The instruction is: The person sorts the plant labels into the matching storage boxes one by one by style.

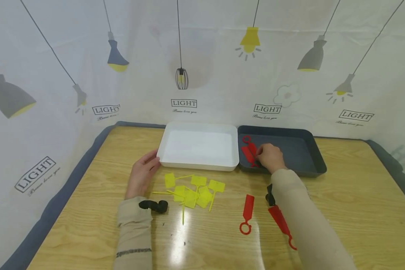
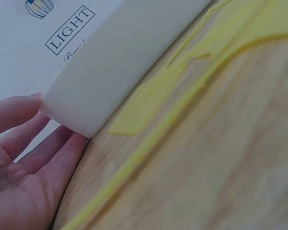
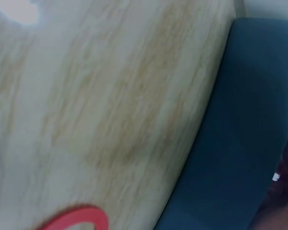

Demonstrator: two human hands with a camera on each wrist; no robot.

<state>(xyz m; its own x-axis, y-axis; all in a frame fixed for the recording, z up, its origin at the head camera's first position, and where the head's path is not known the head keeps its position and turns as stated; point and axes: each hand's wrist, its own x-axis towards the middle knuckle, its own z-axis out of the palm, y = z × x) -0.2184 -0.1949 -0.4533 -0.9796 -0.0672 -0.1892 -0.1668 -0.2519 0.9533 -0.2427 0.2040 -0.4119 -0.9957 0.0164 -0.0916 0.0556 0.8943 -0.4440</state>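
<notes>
In the head view my left hand point(image 1: 142, 174) touches the left front corner of a white tray point(image 1: 199, 167). In the left wrist view its thumb and fairly straight fingers rest against the corner from outside. My right hand point(image 1: 271, 157) reaches into a dark grey tray point(image 1: 298, 150), curled fingers pinching a red plastic ring tag point(image 1: 252, 149) at the tray's left end. Another red tag point(image 1: 246, 153) lies against it, and the fingertips partly hide them. The right wrist view shows mostly the dark tray's outer wall point(image 3: 230, 129), which covers most of the hand.
Several yellow T-shaped plant labels point(image 1: 190, 198) lie heaped in front of the white tray. Two more red tags, one in the middle point(image 1: 248, 206) and one beside the right sleeve point(image 1: 279, 220), lie on the wooden table point(image 1: 206, 243). A printed curtain point(image 1: 216, 82) hangs behind.
</notes>
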